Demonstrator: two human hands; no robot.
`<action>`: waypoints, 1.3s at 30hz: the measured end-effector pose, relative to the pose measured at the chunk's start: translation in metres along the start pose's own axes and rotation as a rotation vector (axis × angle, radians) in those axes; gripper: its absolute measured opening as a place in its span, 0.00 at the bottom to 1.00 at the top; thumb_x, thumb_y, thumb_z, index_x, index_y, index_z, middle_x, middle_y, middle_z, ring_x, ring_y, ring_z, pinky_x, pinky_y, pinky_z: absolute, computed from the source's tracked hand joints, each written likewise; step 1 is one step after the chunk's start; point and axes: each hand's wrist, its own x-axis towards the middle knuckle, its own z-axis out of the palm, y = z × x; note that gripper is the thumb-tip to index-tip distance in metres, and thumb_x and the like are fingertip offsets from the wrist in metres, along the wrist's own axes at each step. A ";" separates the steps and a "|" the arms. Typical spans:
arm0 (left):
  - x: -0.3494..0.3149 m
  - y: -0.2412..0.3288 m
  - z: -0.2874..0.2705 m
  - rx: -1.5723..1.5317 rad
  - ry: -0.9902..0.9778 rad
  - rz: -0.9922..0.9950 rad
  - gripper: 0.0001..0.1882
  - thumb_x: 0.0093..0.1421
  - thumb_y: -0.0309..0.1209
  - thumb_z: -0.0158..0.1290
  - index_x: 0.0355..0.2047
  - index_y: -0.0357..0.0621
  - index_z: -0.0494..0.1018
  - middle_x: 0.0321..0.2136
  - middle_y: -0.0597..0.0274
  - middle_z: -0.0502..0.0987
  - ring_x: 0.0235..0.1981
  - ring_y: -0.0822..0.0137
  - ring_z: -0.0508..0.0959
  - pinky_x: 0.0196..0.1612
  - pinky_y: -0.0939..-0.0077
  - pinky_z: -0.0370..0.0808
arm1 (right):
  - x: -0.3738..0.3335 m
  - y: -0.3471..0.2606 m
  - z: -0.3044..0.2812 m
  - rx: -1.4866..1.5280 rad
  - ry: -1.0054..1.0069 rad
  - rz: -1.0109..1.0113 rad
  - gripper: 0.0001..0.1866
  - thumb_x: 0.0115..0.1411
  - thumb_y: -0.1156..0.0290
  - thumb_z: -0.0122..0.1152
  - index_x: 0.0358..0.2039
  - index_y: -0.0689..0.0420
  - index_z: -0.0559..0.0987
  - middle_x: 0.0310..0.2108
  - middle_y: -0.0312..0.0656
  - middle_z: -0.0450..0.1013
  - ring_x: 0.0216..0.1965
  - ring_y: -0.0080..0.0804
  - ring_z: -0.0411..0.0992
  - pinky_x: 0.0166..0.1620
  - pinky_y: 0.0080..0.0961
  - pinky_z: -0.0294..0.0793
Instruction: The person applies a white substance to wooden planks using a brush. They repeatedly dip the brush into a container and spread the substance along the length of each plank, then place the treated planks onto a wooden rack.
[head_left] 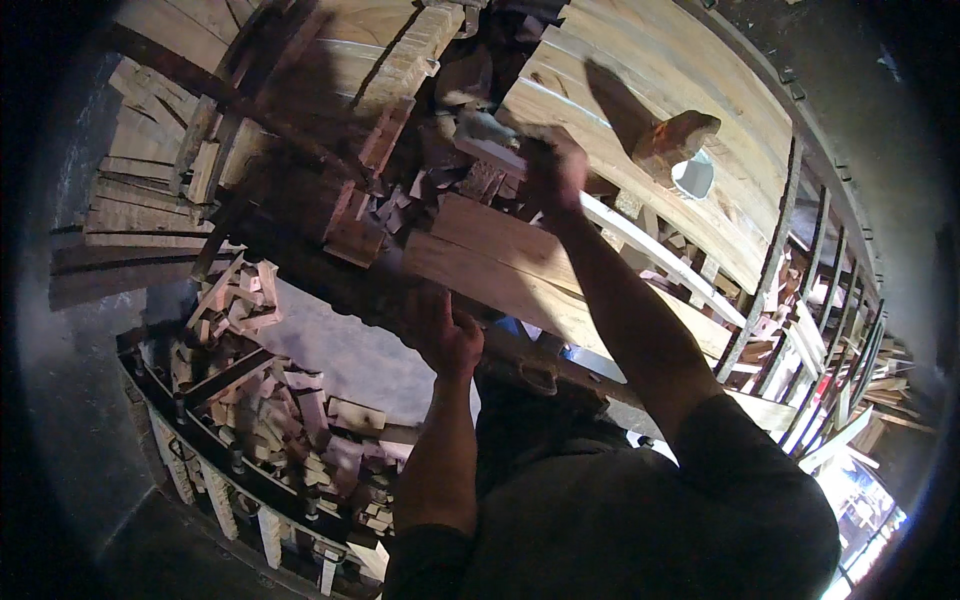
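Two pale wooden boards (pixel 500 240) lie side by side on the work stand in front of me. My left hand (pixel 445 335) is at their near left end, fingers apart and partly in shadow. Whether it touches the wood I cannot tell. Farther ahead, my right hand (pixel 556 170) is closed beside a grey-white metal part (pixel 488 138), at the far side of the boards. What lies inside its fingers is dark and blurred. Small wood offcuts (pixel 395 208) are scattered left of the boards' ends.
Wide planks (pixel 640 60) cover the far right, with a brown, white-ended object (pixel 675 145) standing on them. A pale strip (pixel 665 260) runs alongside. Below left, a slatted bin (pixel 225 455) holds many offcuts. More stacked timber (pixel 145 205) stands at the left.
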 end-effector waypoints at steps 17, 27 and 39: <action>-0.016 -0.001 0.015 -0.032 -0.064 0.005 0.22 0.54 0.27 0.50 0.52 0.45 0.71 0.52 0.49 0.73 0.56 0.49 0.68 0.59 0.56 0.64 | -0.121 0.066 -0.115 0.282 0.199 0.369 0.10 0.51 0.80 0.58 0.35 0.62 0.80 0.28 0.52 0.75 0.31 0.45 0.74 0.38 0.34 0.73; -0.033 -0.053 0.060 -0.185 0.034 0.028 0.20 0.51 0.24 0.48 0.46 0.44 0.74 0.47 0.49 0.74 0.52 0.46 0.68 0.60 0.46 0.60 | -0.219 0.148 -0.274 0.369 0.402 0.868 0.12 0.57 0.72 0.62 0.39 0.67 0.81 0.26 0.43 0.78 0.20 0.26 0.73 0.24 0.21 0.69; -0.029 -0.033 0.043 -0.128 -0.093 -0.017 0.20 0.52 0.24 0.47 0.47 0.41 0.74 0.49 0.46 0.72 0.52 0.46 0.70 0.58 0.50 0.64 | -0.085 0.067 -0.149 0.017 0.156 0.217 0.14 0.53 0.79 0.56 0.39 0.61 0.83 0.36 0.51 0.79 0.37 0.41 0.79 0.44 0.32 0.76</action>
